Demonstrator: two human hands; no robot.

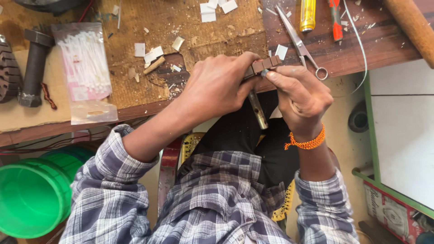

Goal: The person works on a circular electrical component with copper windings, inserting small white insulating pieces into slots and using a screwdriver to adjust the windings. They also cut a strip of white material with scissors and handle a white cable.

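Head view shows left hand (217, 88) and right hand (300, 97) both pinching a small segmented brown strip (266, 64), brass-tipped tool (257, 110) beneath; a loosened pinch could drop it into the lap

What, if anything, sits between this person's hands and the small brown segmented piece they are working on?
Nothing visible does. The left hand already grips the brown segmented piece by its fingertips, and the right hand touches its end from the other side. A brass-coloured rod hangs below between the hands, not in the way.
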